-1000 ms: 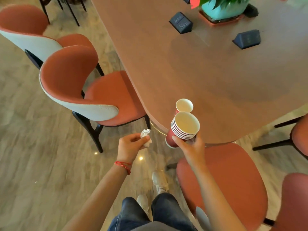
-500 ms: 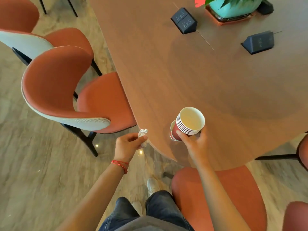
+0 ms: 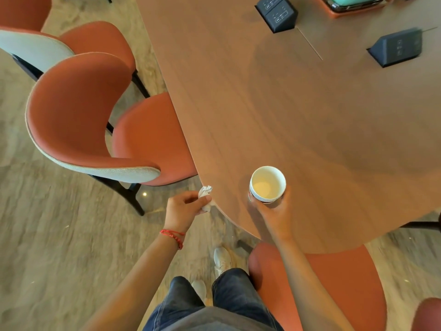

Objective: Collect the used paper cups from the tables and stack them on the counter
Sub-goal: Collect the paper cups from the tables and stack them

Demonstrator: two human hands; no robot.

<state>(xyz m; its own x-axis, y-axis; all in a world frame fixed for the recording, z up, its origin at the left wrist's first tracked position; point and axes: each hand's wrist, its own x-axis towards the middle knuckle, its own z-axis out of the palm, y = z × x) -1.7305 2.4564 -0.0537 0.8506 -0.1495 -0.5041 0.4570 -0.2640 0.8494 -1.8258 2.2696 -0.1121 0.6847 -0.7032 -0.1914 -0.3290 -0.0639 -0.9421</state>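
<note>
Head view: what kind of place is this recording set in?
Probably a cafe, lounge or shared meeting area: a long wooden table with built-in pop-up socket boxes, matching orange upholstered chairs around it, and a stack of paper cups held in the right hand.

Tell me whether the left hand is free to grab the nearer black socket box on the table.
Probably not: the left hand already pinches a crumpled tissue, and the socket box sits far across the table.

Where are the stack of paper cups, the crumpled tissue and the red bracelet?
stack of paper cups [image 3: 267, 185]: head view, inside of the top cup.
crumpled tissue [image 3: 204, 191]: head view, top of the wad above the left hand's fingers.
red bracelet [image 3: 173, 236]: head view, cord across the left wrist.
</note>
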